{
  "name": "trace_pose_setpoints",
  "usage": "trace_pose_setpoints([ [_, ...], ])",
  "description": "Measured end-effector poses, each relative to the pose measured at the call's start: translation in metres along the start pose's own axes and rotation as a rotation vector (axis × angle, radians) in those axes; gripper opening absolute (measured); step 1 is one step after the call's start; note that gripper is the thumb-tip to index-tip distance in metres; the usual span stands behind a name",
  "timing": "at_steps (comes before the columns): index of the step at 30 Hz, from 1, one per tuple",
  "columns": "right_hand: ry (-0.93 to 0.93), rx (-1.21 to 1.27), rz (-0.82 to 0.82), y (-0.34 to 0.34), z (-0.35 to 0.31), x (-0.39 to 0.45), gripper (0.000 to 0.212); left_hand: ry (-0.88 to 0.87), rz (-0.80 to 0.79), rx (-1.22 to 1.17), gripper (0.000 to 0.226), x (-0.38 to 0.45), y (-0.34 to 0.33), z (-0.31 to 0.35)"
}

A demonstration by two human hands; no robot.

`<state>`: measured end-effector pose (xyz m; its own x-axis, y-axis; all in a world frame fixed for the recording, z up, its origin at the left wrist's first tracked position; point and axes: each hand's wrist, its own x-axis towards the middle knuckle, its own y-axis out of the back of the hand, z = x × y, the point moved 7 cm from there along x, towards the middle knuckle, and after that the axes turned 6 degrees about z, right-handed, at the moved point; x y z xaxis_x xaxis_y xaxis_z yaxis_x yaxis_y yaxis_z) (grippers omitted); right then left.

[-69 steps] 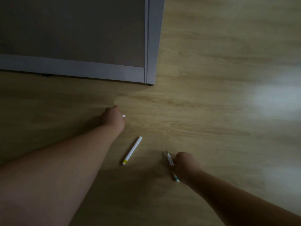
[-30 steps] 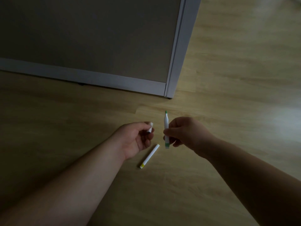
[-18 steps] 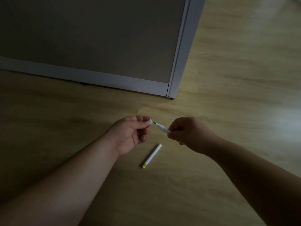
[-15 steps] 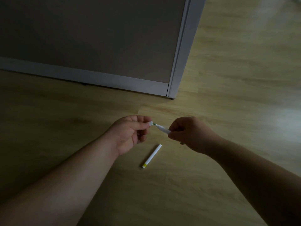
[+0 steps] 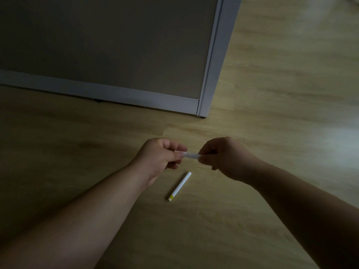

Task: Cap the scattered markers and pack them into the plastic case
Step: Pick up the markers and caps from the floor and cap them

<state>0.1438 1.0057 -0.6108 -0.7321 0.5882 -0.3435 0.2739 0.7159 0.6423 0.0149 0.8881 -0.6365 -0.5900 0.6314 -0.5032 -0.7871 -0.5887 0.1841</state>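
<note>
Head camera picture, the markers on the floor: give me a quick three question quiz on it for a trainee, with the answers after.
1. True or false: the yellow-ended marker lies on the wooden floor, touched by neither hand.
2. Multiple choice: the white marker raised off the floor is held by A) the left hand alone, B) the right hand alone, C) both hands, one at each end.
3. Short answer: is the plastic case in view?

Key: 1 true. 2 C. 3 No, no case shows; only the floor, a grey-framed panel and the two markers.
</note>
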Motion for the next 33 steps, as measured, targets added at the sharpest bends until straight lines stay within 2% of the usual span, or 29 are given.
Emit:
trace_pose_setpoints([
  [7, -0.06, 0.012, -0.058, -0.014, 0.016, 0.002, 0.006, 0.087, 0.022, -0.093, 0.019, -0.002, -0.013, -0.027],
  [11, -0.086, -0.038, -0.048, -0.017, 0.027, 0.005, 0.006, 0.129, 0.049, -0.105, 0.03, 0.011, -0.012, -0.049],
  [13, -0.114, -0.038, -0.02, -0.014, 0.034, 0.007, 0.005, 0.144, 0.085, 0.052, 0.032, 0.021, -0.01, -0.073],
  [18, -0.165, -0.01, 0.003, -0.012, 0.049, 0.005, 0.006, 0.0, 0.111, 0.9, 0.03, 0.028, -0.026, -0.106],
  [20, -0.178, 0.004, 0.012, -0.012, 0.053, 0.005, 0.007, -0.065, 0.09, 1.024, 0.031, 0.027, -0.039, -0.113],
  [29, -0.201, 0.076, 0.017, -0.013, 0.063, 0.003, 0.011, -0.116, 0.079, 1.153, 0.015, 0.038, -0.05, -0.127],
  [33, -0.233, 0.096, 0.002, -0.014, 0.068, 0.0, 0.014, -0.022, 0.136, 0.949, 0.012, 0.039, -0.043, -0.122],
])
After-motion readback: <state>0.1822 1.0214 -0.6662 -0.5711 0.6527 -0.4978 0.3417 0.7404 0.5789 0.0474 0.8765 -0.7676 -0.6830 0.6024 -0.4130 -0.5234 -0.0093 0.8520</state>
